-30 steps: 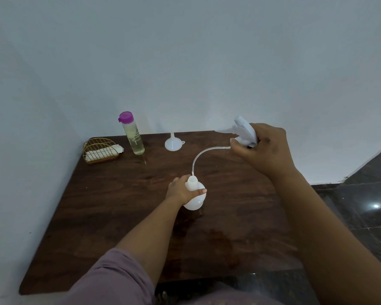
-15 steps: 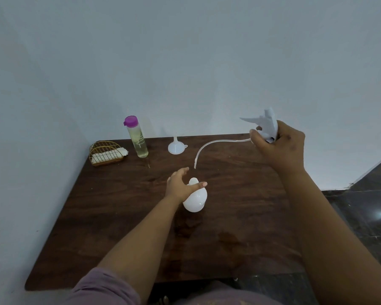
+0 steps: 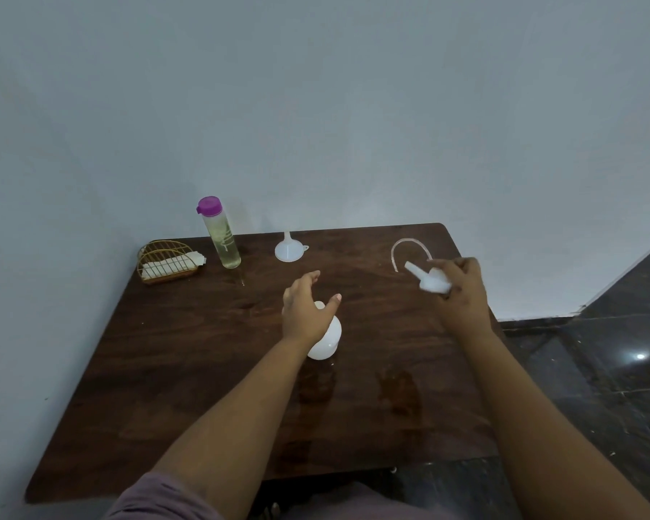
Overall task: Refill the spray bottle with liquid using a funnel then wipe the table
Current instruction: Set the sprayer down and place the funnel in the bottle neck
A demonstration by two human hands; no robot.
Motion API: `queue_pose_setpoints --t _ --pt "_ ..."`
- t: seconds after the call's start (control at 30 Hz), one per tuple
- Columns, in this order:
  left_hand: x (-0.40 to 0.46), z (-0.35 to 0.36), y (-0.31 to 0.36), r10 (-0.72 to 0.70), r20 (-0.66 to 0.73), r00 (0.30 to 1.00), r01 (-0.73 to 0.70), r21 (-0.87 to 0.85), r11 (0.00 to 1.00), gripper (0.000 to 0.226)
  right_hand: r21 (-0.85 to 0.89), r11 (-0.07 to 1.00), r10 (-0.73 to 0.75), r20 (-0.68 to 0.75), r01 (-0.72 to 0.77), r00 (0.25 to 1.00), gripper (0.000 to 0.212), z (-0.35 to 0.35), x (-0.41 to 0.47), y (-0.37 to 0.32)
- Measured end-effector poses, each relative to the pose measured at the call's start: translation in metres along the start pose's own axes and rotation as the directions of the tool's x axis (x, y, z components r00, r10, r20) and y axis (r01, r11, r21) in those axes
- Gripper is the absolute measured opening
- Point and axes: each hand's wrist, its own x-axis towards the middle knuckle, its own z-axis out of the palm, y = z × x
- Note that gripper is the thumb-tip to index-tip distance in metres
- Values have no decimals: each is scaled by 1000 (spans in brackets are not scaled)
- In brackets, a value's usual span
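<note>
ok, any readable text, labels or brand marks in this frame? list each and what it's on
None legible.
Clear bottle with the purple cap: a faint pale print on its side, too small and blurred to read.
Spray bottle body, spray head, funnel, wire basket: no markings visible.

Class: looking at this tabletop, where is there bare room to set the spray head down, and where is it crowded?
Bare: the table near the front edge, and between the funnel and the dip tube. Crowded: the back left, with basket and oil bottle, and around the spray bottle.
</note>
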Motion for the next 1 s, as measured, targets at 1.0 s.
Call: queue_pose_setpoints --t 1.0 --pt "-20 6 -46 -72 39 997 70 48 996 85 -349 936 165 561 51 811 56 86 -72 94"
